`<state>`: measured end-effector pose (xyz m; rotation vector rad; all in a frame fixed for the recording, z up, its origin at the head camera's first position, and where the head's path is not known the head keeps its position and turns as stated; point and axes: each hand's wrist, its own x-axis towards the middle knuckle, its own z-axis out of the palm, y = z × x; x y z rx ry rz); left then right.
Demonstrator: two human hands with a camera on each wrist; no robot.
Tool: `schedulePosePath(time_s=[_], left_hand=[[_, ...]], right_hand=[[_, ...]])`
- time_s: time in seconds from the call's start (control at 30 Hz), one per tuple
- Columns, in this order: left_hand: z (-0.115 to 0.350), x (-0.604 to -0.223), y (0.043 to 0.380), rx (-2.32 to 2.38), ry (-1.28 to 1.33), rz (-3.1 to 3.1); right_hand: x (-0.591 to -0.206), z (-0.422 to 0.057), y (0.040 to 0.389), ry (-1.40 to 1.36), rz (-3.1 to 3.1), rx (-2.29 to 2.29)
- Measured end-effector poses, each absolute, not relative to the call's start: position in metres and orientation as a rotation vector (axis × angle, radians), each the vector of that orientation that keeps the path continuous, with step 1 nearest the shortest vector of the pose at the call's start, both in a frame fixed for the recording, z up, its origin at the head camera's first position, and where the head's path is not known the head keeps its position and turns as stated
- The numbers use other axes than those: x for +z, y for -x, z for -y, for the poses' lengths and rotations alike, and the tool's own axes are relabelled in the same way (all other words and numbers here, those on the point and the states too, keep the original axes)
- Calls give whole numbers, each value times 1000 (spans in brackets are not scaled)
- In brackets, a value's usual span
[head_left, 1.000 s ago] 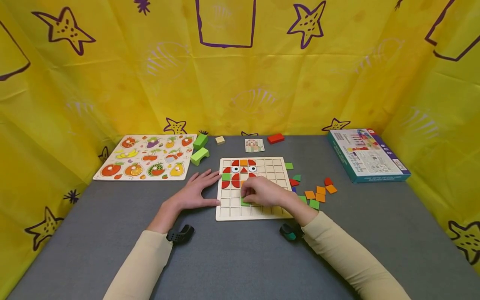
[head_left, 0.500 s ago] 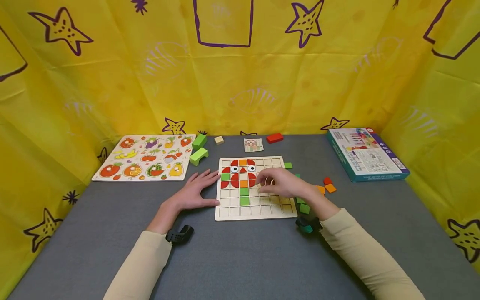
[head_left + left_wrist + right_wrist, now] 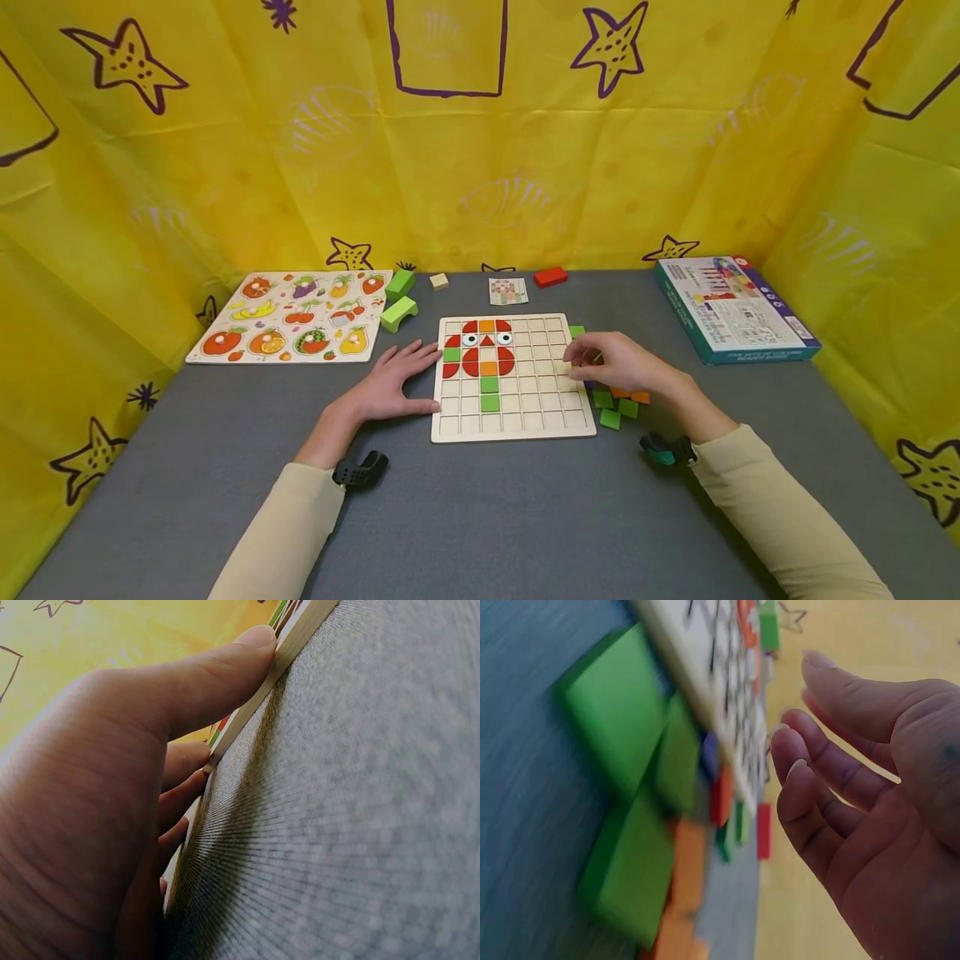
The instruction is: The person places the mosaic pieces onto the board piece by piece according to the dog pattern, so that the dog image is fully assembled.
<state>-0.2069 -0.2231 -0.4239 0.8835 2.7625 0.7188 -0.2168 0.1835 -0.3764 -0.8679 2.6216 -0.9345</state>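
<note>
A wooden grid board (image 3: 542, 410) lies flat on the grey table, bearing red, orange and green tiles and two round eye pieces. Below an orange tile (image 3: 488, 368), two green squares (image 3: 489, 394) sit in a column. My left hand (image 3: 392, 385) rests at the board's left edge, with thumb and fingertips touching its side in the left wrist view. Over the board's right edge hovers my right hand (image 3: 622, 364), its fingers loosely bent and nothing between them in the right wrist view (image 3: 877, 780). Under and beside it lie loose green tiles (image 3: 611, 419) and orange tiles (image 3: 640, 397).
A fruit puzzle board (image 3: 288, 317) lies at the left, beside green blocks (image 3: 399, 312). Behind the grid board are a small picture card (image 3: 508, 291), a beige block (image 3: 439, 282) and a red block (image 3: 551, 277). A game box (image 3: 738, 310) lies at the right.
My right hand has lifted from the lower green square and moved right, past the board's right edge, uncovering the two green squares. The left hand has stayed in place.
</note>
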Motion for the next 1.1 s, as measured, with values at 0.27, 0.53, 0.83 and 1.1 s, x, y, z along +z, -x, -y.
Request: schedulePosePath(time_s=[0.27, 0.53, 0.83, 1.1], left_hand=[[223, -425, 208, 724, -884, -2766], [223, -426, 207, 728, -881, -2763], [222, -426, 208, 720, -879, -2762], [223, -425, 209, 712, -862, -2758]], right_hand=[[-385, -209, 213, 822, -2594, -872], [-387, -220, 209, 853, -2575, -765], [-386, -215, 205, 854, -2550, -704], [-382, -213, 207, 832, -2523, -757]])
